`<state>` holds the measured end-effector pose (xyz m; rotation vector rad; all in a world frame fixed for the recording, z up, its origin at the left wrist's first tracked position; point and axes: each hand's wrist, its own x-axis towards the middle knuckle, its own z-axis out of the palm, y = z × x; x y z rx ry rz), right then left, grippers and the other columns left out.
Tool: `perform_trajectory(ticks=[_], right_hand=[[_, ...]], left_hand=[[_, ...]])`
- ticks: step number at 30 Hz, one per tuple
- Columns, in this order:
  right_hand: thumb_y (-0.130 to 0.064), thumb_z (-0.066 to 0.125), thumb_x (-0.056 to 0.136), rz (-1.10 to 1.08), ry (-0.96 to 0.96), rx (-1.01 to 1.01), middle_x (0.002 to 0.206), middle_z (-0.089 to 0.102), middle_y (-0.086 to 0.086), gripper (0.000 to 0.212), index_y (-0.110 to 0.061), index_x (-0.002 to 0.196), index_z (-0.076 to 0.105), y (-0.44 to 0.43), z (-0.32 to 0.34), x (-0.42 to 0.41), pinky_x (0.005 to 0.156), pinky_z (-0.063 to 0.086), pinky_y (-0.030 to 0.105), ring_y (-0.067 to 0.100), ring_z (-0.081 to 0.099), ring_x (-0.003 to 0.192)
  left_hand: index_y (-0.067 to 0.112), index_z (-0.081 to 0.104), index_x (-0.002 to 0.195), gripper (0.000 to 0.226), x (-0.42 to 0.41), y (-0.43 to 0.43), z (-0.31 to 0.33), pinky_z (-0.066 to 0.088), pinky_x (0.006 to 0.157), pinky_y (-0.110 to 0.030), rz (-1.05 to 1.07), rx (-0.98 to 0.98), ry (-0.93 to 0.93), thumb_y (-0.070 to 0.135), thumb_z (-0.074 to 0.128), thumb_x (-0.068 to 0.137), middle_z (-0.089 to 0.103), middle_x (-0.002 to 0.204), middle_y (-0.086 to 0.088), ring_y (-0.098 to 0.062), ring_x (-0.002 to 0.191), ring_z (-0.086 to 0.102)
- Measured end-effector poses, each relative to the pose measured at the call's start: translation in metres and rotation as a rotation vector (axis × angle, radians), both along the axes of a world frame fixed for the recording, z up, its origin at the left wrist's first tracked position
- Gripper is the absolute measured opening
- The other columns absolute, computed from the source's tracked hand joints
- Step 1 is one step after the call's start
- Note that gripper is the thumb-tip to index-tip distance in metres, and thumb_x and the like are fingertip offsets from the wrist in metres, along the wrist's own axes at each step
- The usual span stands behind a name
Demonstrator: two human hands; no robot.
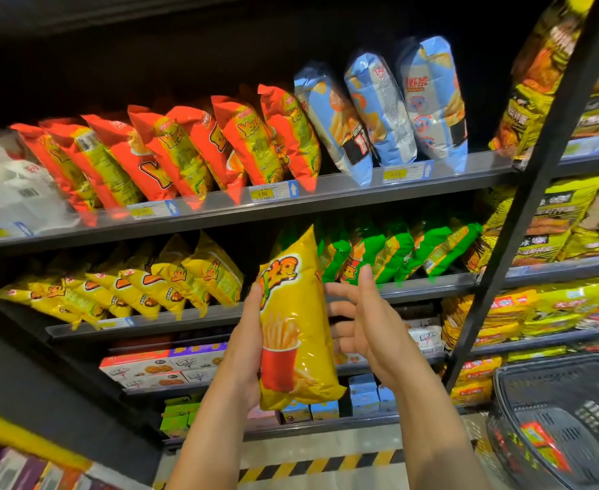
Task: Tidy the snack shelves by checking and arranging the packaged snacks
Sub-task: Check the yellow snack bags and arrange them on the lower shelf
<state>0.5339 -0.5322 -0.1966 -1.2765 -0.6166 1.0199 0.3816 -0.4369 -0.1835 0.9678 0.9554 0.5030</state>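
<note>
1. Fries bag: yellow, with a red cup of fries printed on the front. It is held in the air, upright and slightly tilted, in front of the middle shelf, before the gap between the two rows there.
2. Left hand: grips the fries bag along its left edge, thumb on the front and the rest of the hand behind the pack.
3. Right hand: just right of the fries bag, palm turned toward it. The fingers are straight and spread apart and hold nothing. Whether they touch the bag's right edge cannot be told.
4. Top shelf: a row of red bags stands on edge, leaning left. Three blue bags stand to their right, and white bags lie at the far left. Price tags sit on the front rail.
5. Middle shelf: yellow bags in a leaning row on the left, green bags on the right.
6. Lower shelves: boxes in rows, print too small to read.
7. Right unit: yellow-black bags on several levels, beyond a black post.
8. Basket: dark mesh, near right, with a red packet inside.
9. Floor: a black-and-yellow stripe runs along the foot of the shelving.
</note>
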Motion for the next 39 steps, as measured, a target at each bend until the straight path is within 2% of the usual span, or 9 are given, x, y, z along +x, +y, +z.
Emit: perform_trajectory(ticks=[7,10,13,16,19,24,29,35,39], right_hand=[[-0.080,0.029,0.083,0.026,-0.004,0.065,0.110,0.079,0.012,0.087,-0.016,0.132,0.063,-0.001,0.006,0.003,0.070,0.062,0.042,0.032,0.078,0.091],[-0.088,0.039,0.083,0.041,-0.111,0.038,0.114,0.079,0.006,0.083,-0.025,0.128,0.068,-0.001,0.006,-0.001,0.090,0.062,0.051,0.033,0.076,0.104],[-0.094,0.062,0.066,0.037,-0.217,-0.008,0.117,0.078,-0.004,0.088,-0.032,0.129,0.065,0.000,0.002,-0.005,0.099,0.059,0.051,0.017,0.076,0.107],[-0.066,0.083,0.075,0.060,-0.243,0.007,0.121,0.076,-0.006,0.072,-0.030,0.132,0.059,-0.002,-0.005,-0.001,0.096,0.061,0.043,0.013,0.075,0.109],[-0.027,0.082,0.081,0.065,-0.213,0.083,0.120,0.077,-0.007,0.057,-0.025,0.132,0.057,-0.012,-0.010,0.010,0.087,0.061,0.029,0.013,0.074,0.111],[-0.001,0.088,0.080,0.002,-0.298,0.076,0.110,0.079,-0.010,0.056,-0.019,0.127,0.063,-0.023,-0.027,0.026,0.084,0.060,0.025,0.010,0.074,0.107],[-0.019,0.092,0.066,-0.002,-0.285,0.132,0.120,0.077,0.009,0.072,-0.005,0.131,0.064,-0.028,-0.039,0.038,0.097,0.059,0.041,0.026,0.073,0.116],[-0.022,0.090,0.072,0.041,-0.220,0.137,0.116,0.079,-0.004,0.062,-0.023,0.127,0.062,-0.039,-0.027,0.040,0.092,0.060,0.035,0.020,0.073,0.113],[-0.063,0.096,0.057,0.077,-0.109,0.087,0.118,0.079,0.006,0.091,-0.017,0.128,0.063,-0.038,-0.021,0.034,0.092,0.062,0.042,0.026,0.076,0.109]], left_hand=[[0.025,0.070,0.130,0.066,0.000,0.002,0.008,0.058,0.097,-0.054,0.004,0.063,-0.076,0.075,0.046,0.093,0.079,0.118,-0.014,-0.033,0.107,0.077],[0.029,0.072,0.122,0.062,0.002,0.000,0.013,0.059,0.097,-0.053,0.003,0.182,0.012,0.077,0.049,0.091,0.081,0.112,-0.008,-0.029,0.102,0.079],[0.036,0.061,0.130,0.071,0.005,-0.001,0.015,0.061,0.095,-0.052,0.012,0.385,0.148,0.087,0.056,0.081,0.076,0.118,0.006,-0.019,0.106,0.076],[0.040,0.054,0.135,0.075,0.002,-0.005,0.019,0.061,0.095,-0.051,-0.034,0.607,0.182,0.083,0.063,0.074,0.074,0.117,0.014,-0.009,0.105,0.074],[0.041,0.049,0.141,0.073,-0.004,-0.006,0.021,0.062,0.093,-0.044,-0.177,0.691,0.125,0.062,0.073,0.076,0.073,0.120,0.019,-0.005,0.110,0.072],[0.036,0.046,0.147,0.078,-0.015,0.000,0.015,0.057,0.099,-0.031,-0.404,0.696,0.035,0.021,0.087,0.082,0.067,0.135,0.016,-0.009,0.128,0.064],[0.033,0.048,0.147,0.076,-0.019,0.002,0.010,0.052,0.107,-0.027,-0.510,0.722,0.020,-0.004,0.079,0.088,0.063,0.143,0.011,-0.013,0.137,0.058],[0.033,0.051,0.144,0.070,-0.010,-0.005,0.012,0.059,0.092,-0.026,-0.419,0.674,0.013,0.017,0.079,0.082,0.072,0.131,0.014,-0.009,0.122,0.068],[0.031,0.057,0.143,0.059,0.002,-0.006,0.010,0.062,0.092,-0.035,-0.398,0.577,0.085,0.032,0.076,0.087,0.074,0.130,0.010,-0.012,0.118,0.071]])
